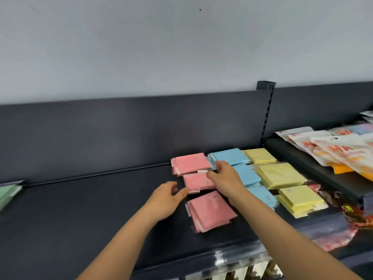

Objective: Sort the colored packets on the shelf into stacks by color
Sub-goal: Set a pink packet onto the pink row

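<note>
Middle stack of flat pink plastic-wrapped packets (198,181), toward the dark shelf (101,209) back edge, lies between hands: left hand (168,199) fingers apart at its left edge, right hand (224,175) curled over its right corner, grip unclear.

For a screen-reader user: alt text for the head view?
Over pink stacks on a dark shelf, the right grip reaches the rear stack; the left grip, open, is beside the middle stack. Blue stacks and yellow stacks lie alongside.

Pale wall (141,47) behind dark metal shelf (80,209)
</note>
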Demonstrator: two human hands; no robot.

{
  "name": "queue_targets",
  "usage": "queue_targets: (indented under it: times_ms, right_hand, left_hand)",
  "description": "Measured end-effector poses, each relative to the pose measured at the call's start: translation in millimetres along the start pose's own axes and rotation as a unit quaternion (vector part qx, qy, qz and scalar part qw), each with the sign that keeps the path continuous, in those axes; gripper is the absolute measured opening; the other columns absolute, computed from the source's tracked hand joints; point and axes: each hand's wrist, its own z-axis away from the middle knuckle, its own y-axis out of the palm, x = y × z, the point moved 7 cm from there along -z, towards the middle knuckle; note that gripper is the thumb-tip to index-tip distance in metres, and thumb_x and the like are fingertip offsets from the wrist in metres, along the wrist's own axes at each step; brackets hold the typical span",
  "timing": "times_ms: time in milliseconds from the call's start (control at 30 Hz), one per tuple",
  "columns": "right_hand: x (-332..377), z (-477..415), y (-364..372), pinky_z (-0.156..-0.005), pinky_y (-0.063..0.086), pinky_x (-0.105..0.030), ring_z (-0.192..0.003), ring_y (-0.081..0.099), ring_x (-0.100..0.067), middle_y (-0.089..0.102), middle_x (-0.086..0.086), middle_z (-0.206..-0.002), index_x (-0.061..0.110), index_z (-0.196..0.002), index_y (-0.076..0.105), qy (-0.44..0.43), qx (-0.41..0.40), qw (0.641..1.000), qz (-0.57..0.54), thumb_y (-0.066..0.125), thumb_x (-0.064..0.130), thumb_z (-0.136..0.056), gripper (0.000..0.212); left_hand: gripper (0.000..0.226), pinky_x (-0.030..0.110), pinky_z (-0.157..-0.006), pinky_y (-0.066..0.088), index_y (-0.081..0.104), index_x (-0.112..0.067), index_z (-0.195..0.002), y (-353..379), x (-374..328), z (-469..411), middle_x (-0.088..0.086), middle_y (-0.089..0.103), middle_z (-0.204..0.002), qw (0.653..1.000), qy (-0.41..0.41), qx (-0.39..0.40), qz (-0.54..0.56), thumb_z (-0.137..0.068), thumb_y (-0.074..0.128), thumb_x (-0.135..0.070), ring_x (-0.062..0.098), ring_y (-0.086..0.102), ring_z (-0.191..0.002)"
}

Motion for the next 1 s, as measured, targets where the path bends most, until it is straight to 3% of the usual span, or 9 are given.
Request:
queue_targets:
  times_ms: [133,233,333,433,600,733,867,933,1000]
  right_hand:
    - [-16,-12,10,-0.075,0.042,-0.027,-0.092,0.056,-0.02,0.061,-0.007,-0.111,0.009,-0.115,0.055,0.027,0.063,0.997,0.03,0.06,0.021,-0.085,0.032]
    - [-16,-20,16,-0.076,0.047,-0.031,-0.097,0.06,-0.025,0.064,-0.01,-0.108,0.007,-0.11,0.059,0.031,0.079,0.994,0.065,0.061,0.028,-0.084,0.033]
    - [-15,-27,18,-0.077,0.052,-0.033,-0.094,0.063,-0.027,0.064,-0.011,-0.105,0.006,-0.107,0.06,0.042,0.08,0.992,0.084,0.062,0.022,-0.081,0.031]
    - [-21,-30,20,-0.079,0.056,-0.036,-0.091,0.065,-0.026,0.066,-0.011,-0.103,0.006,-0.105,0.062,0.071,0.083,0.992,0.064,0.068,0.013,-0.075,0.032]
    - [-18,-31,23,-0.085,0.055,-0.036,-0.097,0.064,-0.022,0.067,-0.008,-0.111,0.008,-0.115,0.062,0.073,0.081,0.994,0.017,0.069,-0.001,-0.073,0.043]
    - [-4,-27,32,-0.087,0.047,-0.029,-0.106,0.057,-0.022,0.062,-0.005,-0.116,0.01,-0.125,0.057,0.025,0.064,0.997,0.039,0.062,-0.001,-0.079,0.048]
    - [23,-17,53,-0.074,0.042,-0.016,-0.091,0.054,-0.014,0.057,0.002,-0.097,0.01,-0.112,0.063,-0.05,0.07,0.995,-0.041,0.065,0.001,-0.082,0.031]
    - [46,-8,65,-0.068,0.041,-0.008,-0.088,0.054,-0.011,0.058,0.004,-0.096,0.015,-0.104,0.061,-0.094,0.078,0.987,-0.101,0.063,0.001,-0.084,0.024]
    - [62,3,84,-0.074,0.044,-0.01,-0.092,0.055,-0.009,0.059,0.006,-0.1,0.021,-0.104,0.056,-0.108,0.1,0.979,-0.145,0.058,0.002,-0.088,0.024]
  left_hand:
    - [0.053,0.022,-0.093,0.037,0.045,-0.009,-0.135,11,-10,-14,0.003,0.052,-0.135,0.997,-0.035,-0.043,0.049,-0.092,0.052,-0.04,0.016,0.05,-0.121]
    - [0.037,0.025,-0.086,0.042,0.06,-0.01,-0.119,12,-17,-23,0.002,0.063,-0.119,0.993,-0.051,-0.079,0.072,-0.091,0.055,-0.035,0.016,0.058,-0.103]
    - [0.025,0.034,-0.087,0.051,0.066,-0.014,-0.107,15,-19,-30,0.001,0.069,-0.104,0.993,-0.063,-0.083,0.053,-0.084,0.064,-0.025,0.018,0.064,-0.093]
    - [0.029,0.037,-0.083,0.055,0.066,-0.015,-0.104,17,-13,-34,0.001,0.07,-0.098,0.991,-0.085,-0.077,0.063,-0.076,0.071,-0.016,0.019,0.066,-0.089]
    - [0.038,0.017,-0.064,0.048,0.063,-0.003,-0.106,11,-1,-35,0.005,0.069,-0.098,0.969,-0.118,-0.044,0.214,-0.071,0.071,0.009,0.017,0.065,-0.087]
    - [0.028,0.01,-0.06,0.045,0.068,-0.009,-0.101,-1,7,-24,-0.002,0.068,-0.086,0.961,-0.099,-0.045,0.253,-0.076,0.071,0.003,0.007,0.061,-0.075]
    - [0.032,0.02,-0.08,0.051,0.07,-0.014,-0.104,-40,21,-6,-0.003,0.073,-0.091,0.942,-0.04,-0.139,0.302,-0.077,0.071,0.003,0.01,0.067,-0.088]
    - [0.035,0.015,-0.078,0.052,0.071,-0.019,-0.101,-64,24,6,-0.008,0.073,-0.091,0.939,0.006,-0.166,0.303,-0.077,0.068,0.007,0.004,0.067,-0.087]
    - [0.039,0.009,-0.073,0.049,0.07,-0.026,-0.098,-86,30,20,-0.011,0.073,-0.091,0.944,0.038,-0.185,0.27,-0.078,0.066,0.007,-0.001,0.066,-0.086]
